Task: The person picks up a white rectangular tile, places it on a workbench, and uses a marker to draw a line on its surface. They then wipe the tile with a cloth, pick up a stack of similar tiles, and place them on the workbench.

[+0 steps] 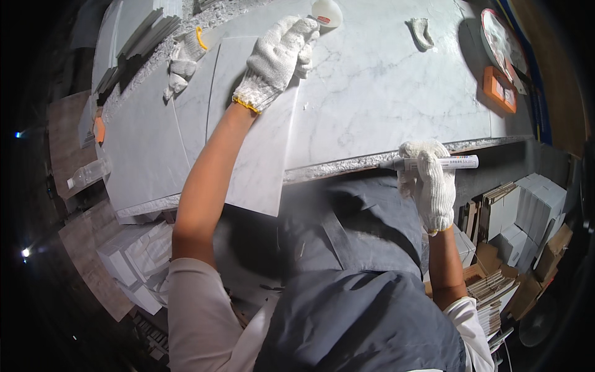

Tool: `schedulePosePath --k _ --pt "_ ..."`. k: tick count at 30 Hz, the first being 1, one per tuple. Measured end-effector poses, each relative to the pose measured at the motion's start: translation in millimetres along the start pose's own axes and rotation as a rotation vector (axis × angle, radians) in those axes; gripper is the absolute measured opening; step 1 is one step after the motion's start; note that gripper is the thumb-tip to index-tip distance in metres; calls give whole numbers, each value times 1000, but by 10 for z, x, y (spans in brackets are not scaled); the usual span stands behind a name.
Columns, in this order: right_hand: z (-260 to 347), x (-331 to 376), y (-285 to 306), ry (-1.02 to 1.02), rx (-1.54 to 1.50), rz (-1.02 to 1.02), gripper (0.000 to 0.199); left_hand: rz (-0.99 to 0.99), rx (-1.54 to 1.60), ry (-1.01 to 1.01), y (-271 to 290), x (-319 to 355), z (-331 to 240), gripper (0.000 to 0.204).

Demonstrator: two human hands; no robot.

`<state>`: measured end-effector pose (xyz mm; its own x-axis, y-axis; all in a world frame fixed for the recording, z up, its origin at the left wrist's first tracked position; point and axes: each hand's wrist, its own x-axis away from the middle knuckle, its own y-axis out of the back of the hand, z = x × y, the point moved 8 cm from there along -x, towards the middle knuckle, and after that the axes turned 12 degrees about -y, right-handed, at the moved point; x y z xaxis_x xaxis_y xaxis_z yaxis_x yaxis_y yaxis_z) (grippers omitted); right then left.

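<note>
Gripping a white marker (pixel 460 162), right fingers (pixel 428 166); left fingers (pixel 300 31) curled, hold unclear

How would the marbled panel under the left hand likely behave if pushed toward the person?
The marbled panel is probably stiff: its overhanging end shows no visible sag. It might tip if pushed much farther, since that end juts past the edge of the worktop. Its flat shape makes rolling unlikely.
</note>
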<state>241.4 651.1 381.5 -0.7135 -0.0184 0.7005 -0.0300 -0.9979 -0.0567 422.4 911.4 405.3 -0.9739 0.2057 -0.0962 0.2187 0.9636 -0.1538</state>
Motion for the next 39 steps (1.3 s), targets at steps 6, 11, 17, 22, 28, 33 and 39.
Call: schedulePosePath --k 6,11,17,22,28,33,39 --pt "152 61 8 200 -179 -46 40 198 -57 43 -383 662 -41 32" --pt "169 134 -75 234 -295 137 39 -74 -1 226 -428 1620 -139 38" --pt "91 159 -413 136 -271 216 40 -93 -78 171 -558 1968 -254 28" --pt "159 234 -553 109 -201 267 36 -16 -194 141 -571 1993 -306 30" --pt "226 327 -582 129 -115 300 32 55 -368 56 -645 1912 -384 24" --pt "184 320 -633 28 -23 326 27 106 -620 -90 -755 1878 -586 24" --pt "246 351 -649 44 -22 299 19 131 -747 -129 -843 1889 -628 25"
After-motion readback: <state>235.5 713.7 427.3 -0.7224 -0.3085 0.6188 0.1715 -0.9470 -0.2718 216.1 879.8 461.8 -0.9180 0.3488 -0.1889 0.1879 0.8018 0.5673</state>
